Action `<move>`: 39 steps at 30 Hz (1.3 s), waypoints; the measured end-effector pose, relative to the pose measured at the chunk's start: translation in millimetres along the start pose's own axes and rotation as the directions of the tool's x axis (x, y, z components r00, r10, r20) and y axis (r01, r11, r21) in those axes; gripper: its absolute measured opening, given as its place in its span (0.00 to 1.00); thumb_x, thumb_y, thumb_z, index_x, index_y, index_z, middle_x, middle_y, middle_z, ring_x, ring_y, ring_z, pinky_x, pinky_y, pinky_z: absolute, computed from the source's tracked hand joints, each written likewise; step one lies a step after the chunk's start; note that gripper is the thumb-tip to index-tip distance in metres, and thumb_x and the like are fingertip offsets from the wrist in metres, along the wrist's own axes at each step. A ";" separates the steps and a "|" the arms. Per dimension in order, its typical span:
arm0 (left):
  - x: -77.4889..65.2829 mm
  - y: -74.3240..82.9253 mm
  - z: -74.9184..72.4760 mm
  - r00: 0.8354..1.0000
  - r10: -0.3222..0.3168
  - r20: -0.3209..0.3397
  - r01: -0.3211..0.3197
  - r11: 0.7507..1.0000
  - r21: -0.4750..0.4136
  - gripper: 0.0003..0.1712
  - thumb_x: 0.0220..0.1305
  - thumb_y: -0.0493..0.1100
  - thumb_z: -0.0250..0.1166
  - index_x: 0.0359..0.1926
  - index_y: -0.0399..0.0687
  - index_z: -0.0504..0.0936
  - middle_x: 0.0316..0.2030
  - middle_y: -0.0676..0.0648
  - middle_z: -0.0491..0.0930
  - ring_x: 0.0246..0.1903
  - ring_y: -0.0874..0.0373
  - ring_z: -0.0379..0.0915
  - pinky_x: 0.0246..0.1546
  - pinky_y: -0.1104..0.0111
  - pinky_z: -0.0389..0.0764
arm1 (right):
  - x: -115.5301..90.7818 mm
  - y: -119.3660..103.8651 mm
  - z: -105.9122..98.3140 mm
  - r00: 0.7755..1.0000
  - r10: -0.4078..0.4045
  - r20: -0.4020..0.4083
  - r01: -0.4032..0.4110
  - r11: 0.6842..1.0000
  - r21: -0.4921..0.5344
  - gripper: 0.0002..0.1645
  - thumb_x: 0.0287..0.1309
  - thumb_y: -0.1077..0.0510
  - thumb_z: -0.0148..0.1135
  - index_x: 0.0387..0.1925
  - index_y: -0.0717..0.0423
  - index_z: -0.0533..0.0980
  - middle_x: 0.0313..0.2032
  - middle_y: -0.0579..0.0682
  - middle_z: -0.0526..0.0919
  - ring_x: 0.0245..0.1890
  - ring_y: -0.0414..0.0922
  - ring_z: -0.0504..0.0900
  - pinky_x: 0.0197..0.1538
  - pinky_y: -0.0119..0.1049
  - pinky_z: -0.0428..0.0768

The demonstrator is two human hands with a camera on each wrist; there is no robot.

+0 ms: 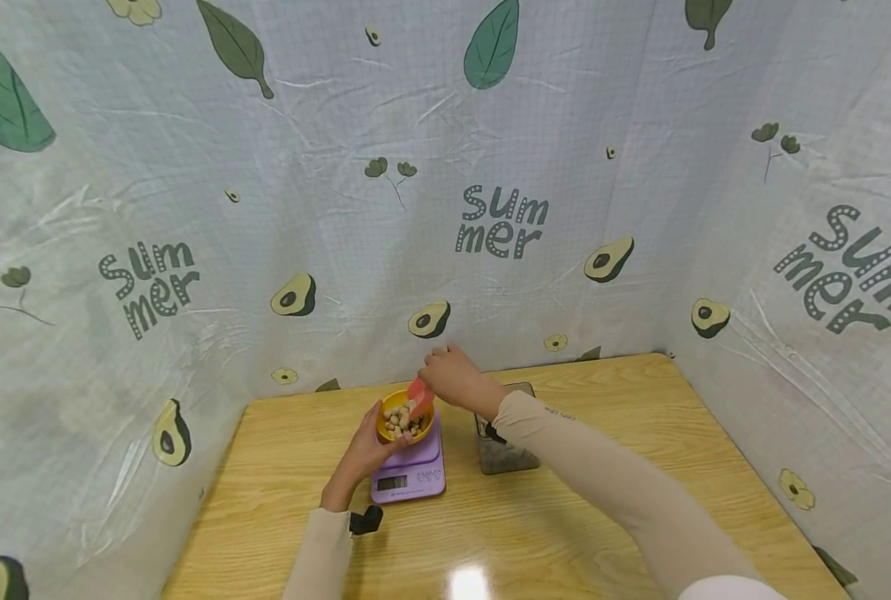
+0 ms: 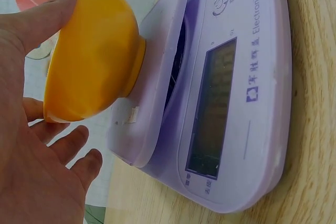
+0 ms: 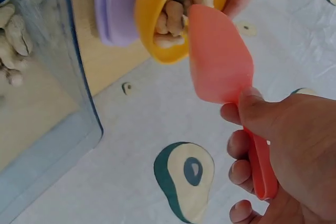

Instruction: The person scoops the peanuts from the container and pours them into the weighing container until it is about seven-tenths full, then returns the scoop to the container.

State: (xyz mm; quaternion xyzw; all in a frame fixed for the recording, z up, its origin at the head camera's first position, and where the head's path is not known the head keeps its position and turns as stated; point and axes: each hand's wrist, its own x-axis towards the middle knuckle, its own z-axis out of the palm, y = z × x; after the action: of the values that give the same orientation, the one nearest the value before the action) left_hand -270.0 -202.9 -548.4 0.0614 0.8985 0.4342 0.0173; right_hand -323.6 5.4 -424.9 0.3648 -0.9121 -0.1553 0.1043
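My left hand (image 1: 366,450) holds a yellow bowl (image 2: 94,51), thumb at one side of the rim and fingers at the other. Peanuts in their shells (image 3: 173,18) lie inside it. The bowl's foot meets the platform of a purple electronic scale (image 2: 226,103). In my right hand (image 3: 294,145) is the handle of a red scoop (image 3: 218,56), with the fingers curled around it. The scoop's blade tilts down over the bowl, its tip at the peanuts. Whether any peanuts are still on the blade is hidden.
A clear rectangular container (image 3: 86,85) with peanuts in it stands right of the scale, partly beneath my right forearm. The wooden table (image 1: 595,517) meets a printed sheet (image 1: 355,250) hung behind and on both sides.
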 end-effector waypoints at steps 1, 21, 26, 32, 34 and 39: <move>0.2 -0.2 0.1 1.000 0.001 -0.001 -0.001 1.000 0.000 0.59 0.59 0.54 0.70 0.76 0.33 0.45 0.75 0.30 0.48 0.73 0.33 0.50 0.71 0.42 0.56 | -0.3 0.8 -1.8 1.000 0.003 -0.003 -0.003 1.000 -0.005 0.12 0.68 0.52 0.59 0.49 0.40 0.83 0.46 0.44 0.85 0.51 0.45 0.81 0.60 0.47 0.76; -7.9 13.5 -9.2 0.996 0.036 -0.075 -0.031 0.997 0.074 0.51 0.66 0.53 0.62 0.77 0.35 0.45 0.75 0.30 0.46 0.73 0.30 0.48 0.70 0.38 0.54 | -51.8 54.4 32.4 0.970 0.193 -0.147 -0.077 0.818 0.570 0.16 0.69 0.49 0.56 0.51 0.50 0.81 0.37 0.48 0.84 0.38 0.46 0.80 0.44 0.45 0.76; -9.6 22.6 -13.6 0.994 0.061 -0.087 -0.055 0.996 0.068 0.51 0.67 0.55 0.61 0.78 0.40 0.44 0.77 0.34 0.43 0.75 0.33 0.44 0.72 0.40 0.51 | -75.2 64.5 44.3 0.950 0.228 -0.215 -0.028 0.745 0.667 0.16 0.69 0.52 0.56 0.52 0.54 0.80 0.37 0.50 0.84 0.36 0.45 0.79 0.41 0.43 0.76; -11.5 38.3 -16.6 0.986 0.133 -0.102 -0.126 0.989 0.077 0.49 0.67 0.55 0.61 0.78 0.44 0.44 0.77 0.36 0.43 0.75 0.34 0.43 0.71 0.39 0.51 | -101.2 73.5 51.5 0.930 0.280 -0.238 -0.036 0.715 0.698 0.17 0.70 0.52 0.55 0.53 0.54 0.80 0.41 0.49 0.85 0.39 0.45 0.80 0.42 0.44 0.78; -12.7 44.7 -16.2 0.984 0.145 -0.102 -0.139 0.988 0.069 0.49 0.67 0.55 0.62 0.78 0.46 0.45 0.78 0.38 0.43 0.76 0.36 0.43 0.72 0.39 0.51 | -109.5 76.2 50.8 0.925 0.291 -0.247 -0.043 0.722 0.690 0.17 0.69 0.52 0.56 0.53 0.53 0.80 0.41 0.49 0.85 0.39 0.46 0.80 0.43 0.44 0.79; -18.2 60.1 -13.9 0.978 0.193 -0.077 -0.188 0.980 0.070 0.49 0.67 0.52 0.62 0.78 0.47 0.45 0.78 0.39 0.42 0.76 0.36 0.42 0.71 0.39 0.52 | -131.1 81.3 47.2 0.919 0.287 -0.270 -0.040 0.748 0.662 0.16 0.67 0.54 0.59 0.52 0.55 0.81 0.39 0.50 0.85 0.38 0.46 0.80 0.41 0.44 0.77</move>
State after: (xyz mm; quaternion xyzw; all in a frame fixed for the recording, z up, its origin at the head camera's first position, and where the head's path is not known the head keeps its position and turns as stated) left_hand -247.4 -179.0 -493.1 0.1296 0.9016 0.4077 -0.0637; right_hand -296.0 162.4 -449.6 0.3171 -0.9038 0.2457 0.1488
